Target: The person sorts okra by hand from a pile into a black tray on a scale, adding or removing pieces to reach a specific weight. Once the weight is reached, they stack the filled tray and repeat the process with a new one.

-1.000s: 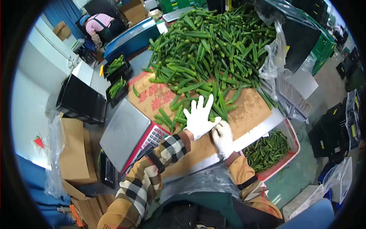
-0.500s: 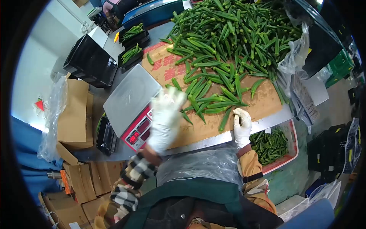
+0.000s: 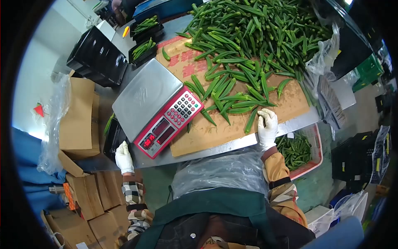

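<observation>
Both grips? can't tell | left hand (image 3: 124,158) 8 o'clock, by tray (image 3: 110,145) | right hand (image 3: 267,128) 3 o'clock, by okra (image 3: 250,120) | scale (image 3: 148,99) between, prolly for reach

Pale glare on the wall (image 3: 38,83), dark fisheye edges

At ten o'clock, the pan (image 3: 145,94) of the weighing scale (image 3: 156,108) is gleaming as smooth, satin metal; its keypad panel (image 3: 182,109) is showing red plastic. Beneath ridged, waxy-looking okra pods (image 3: 265,39) at one o'clock, brown cardboard (image 3: 207,141) is appearing matt and smudged. Toward five o'clock, clear plastic film (image 3: 222,178) is lying glossy and wrinkled. The left hand (image 3: 124,157) at eight o'clock and right hand (image 3: 267,129) at three are wearing matt white gloves (image 3: 268,139).
</observation>
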A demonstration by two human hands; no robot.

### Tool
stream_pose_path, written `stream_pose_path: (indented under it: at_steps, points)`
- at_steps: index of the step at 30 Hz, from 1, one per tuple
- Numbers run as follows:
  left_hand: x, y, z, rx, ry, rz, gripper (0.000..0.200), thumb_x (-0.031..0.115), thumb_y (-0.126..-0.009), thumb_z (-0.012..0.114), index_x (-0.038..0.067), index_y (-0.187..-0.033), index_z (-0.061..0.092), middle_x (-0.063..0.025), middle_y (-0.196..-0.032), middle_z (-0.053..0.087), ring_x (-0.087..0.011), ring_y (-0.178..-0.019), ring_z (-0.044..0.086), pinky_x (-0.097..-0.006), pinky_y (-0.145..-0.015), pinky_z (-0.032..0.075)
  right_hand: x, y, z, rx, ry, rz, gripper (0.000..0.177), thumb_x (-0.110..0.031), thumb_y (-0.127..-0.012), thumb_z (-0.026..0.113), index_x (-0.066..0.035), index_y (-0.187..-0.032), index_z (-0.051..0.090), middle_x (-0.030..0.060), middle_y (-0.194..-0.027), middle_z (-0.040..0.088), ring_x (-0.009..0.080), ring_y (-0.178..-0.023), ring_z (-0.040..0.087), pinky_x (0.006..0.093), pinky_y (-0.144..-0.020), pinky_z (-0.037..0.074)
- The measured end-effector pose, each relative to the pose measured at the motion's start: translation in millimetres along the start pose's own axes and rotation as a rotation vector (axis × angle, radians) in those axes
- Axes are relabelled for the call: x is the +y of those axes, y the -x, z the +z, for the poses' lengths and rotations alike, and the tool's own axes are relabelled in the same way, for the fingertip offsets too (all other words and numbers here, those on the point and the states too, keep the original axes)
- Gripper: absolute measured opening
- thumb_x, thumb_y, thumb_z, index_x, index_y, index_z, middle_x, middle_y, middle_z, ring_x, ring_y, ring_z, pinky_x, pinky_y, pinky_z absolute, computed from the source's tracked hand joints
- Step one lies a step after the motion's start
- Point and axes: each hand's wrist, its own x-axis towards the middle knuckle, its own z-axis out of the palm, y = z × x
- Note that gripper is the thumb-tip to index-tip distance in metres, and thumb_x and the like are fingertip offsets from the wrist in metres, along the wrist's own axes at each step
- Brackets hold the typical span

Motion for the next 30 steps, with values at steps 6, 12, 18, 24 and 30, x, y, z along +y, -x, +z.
stream_pose_path:
  at_steps: [6, 12, 18, 24, 30]
  points:
    - [-29.7, -21.9, -5.5, -0.061, 0.519, -0.23, 0.023, 0.02, -0.101, 0.07, -0.001, -0.103, 0.076, -0.0002, -0.089, 0.073, -0.0068, -0.077, 0.062, -0.0228, -0.07, 0.048, 2.5, 0.1, 2.9, 0.008, 0.01, -0.019, 0.023, 0.004, -0.082, 0.07, -0.008, -0.102, 0.071, 0.0096, -0.111, 0.068, 0.0299, -0.102, 0.064, 0.0389, -0.09, 0.053]
    - [-34.7, -23.4, -4.4, 0.036, 0.59, -0.236, 0.02, 0.018, -0.103, 0.066, 0.0, -0.094, 0.07, -0.0005, -0.083, 0.069, -0.0074, -0.075, 0.059, -0.0246, -0.072, 0.049, 4.9, 0.4, 2.6, -0.011, 0.018, -0.013, 0.023, 0.003, -0.081, 0.071, -0.008, -0.102, 0.071, 0.0101, -0.111, 0.068, 0.0303, -0.103, 0.063, 0.0393, -0.091, 0.052]
    - [-10.5, -6.0, -13.6, -0.094, 0.395, -0.205, 0.021, 0.013, -0.099, 0.071, -0.004, -0.111, 0.073, -0.0037, -0.097, 0.074, -0.0092, -0.083, 0.064, -0.0248, -0.078, 0.052, 4.2, -0.3, 2.0, -0.014, 0.049, -0.013, 0.022, 0.001, -0.081, 0.072, -0.01, -0.1, 0.072, 0.0086, -0.112, 0.069, 0.0305, -0.103, 0.063, 0.0399, -0.091, 0.052]
    - [-31.1, -7.5, -22.7, -0.139, 0.505, -0.283, 0.017, 0.015, -0.097, 0.075, 0.001, -0.106, 0.075, 0.0007, -0.094, 0.072, -0.0064, -0.082, 0.062, -0.022, -0.076, 0.05, 5.3, 1.3, 3.3, -0.007, 0.04, 0.004, 0.025, 0.001, -0.08, 0.072, -0.01, -0.102, 0.071, 0.0079, -0.111, 0.069, 0.0304, -0.103, 0.063, 0.0402, -0.09, 0.052]
    - [-46.7, -22.4, -31.8, 0.054, 0.668, -0.336, 0.019, 0.017, -0.096, 0.077, 0.001, -0.106, 0.075, 0.002, -0.092, 0.069, -0.0075, -0.085, 0.058, -0.0243, -0.082, 0.047, 4.2, 0.2, 2.6, -0.007, 0.051, 0.0, 0.024, 0.0, -0.08, 0.072, -0.011, -0.102, 0.071, 0.0078, -0.111, 0.069, 0.0304, -0.102, 0.063, 0.0402, -0.09, 0.052]
